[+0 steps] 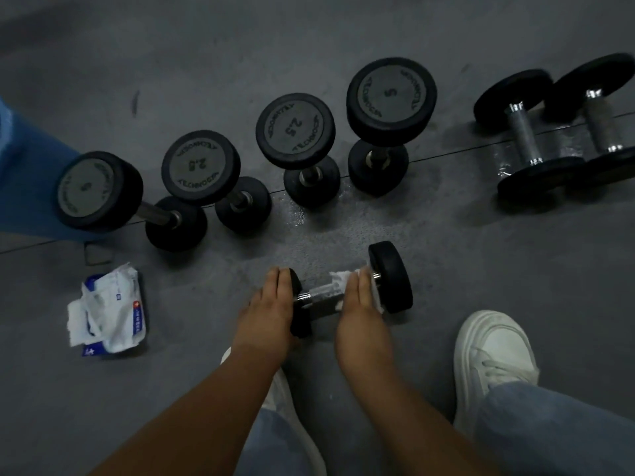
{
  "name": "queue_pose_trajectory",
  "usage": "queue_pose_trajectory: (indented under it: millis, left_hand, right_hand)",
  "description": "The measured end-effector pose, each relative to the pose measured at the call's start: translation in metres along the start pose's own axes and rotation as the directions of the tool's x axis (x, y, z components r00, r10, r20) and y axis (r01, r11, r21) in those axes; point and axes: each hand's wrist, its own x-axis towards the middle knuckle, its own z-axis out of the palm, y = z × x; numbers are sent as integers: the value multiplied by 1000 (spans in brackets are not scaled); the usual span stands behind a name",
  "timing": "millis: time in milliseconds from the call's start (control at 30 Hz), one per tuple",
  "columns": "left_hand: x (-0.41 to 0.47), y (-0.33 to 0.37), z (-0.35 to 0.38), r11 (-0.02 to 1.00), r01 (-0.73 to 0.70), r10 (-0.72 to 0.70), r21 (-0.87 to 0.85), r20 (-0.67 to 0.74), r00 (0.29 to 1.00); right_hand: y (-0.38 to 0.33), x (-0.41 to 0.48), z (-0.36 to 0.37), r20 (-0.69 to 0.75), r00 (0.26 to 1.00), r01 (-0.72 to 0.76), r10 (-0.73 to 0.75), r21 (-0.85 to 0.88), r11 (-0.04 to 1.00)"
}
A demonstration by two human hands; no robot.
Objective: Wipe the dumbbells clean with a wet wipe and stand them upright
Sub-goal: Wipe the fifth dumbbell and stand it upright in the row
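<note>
My left hand point(271, 304) covers most of the dumbbell's point(391, 276) left head. My right hand point(360, 304) hides part of the handle and most of the wet wipe point(338, 277). Far-right dumbbell point(598, 125): cut off by right edge. Wipe pack point(110, 310): print too small to read. Left shoe point(287, 393): mostly under my forearm.

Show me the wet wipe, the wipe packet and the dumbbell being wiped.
wet wipe point(338, 278): head view, bunched part over the handle.
wipe packet point(113, 304): head view, its white front.
dumbbell being wiped point(395, 280): head view, its right weight.
</note>
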Motion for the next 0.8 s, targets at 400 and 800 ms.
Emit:
queue_pose_trajectory:
  millis: [400, 800]
  left_hand:
    - [5, -3, -3, 1000, -15, 15, -9, 5, 1000]
    - [4, -2, -4, 1000, -12, 12, -15, -6, 1000]
  right_hand:
    - [-15, 19, -14, -55, 998, 21, -35, -243, 970]
    - [2, -4, -1, -32, 994, 102, -105, -105, 989]
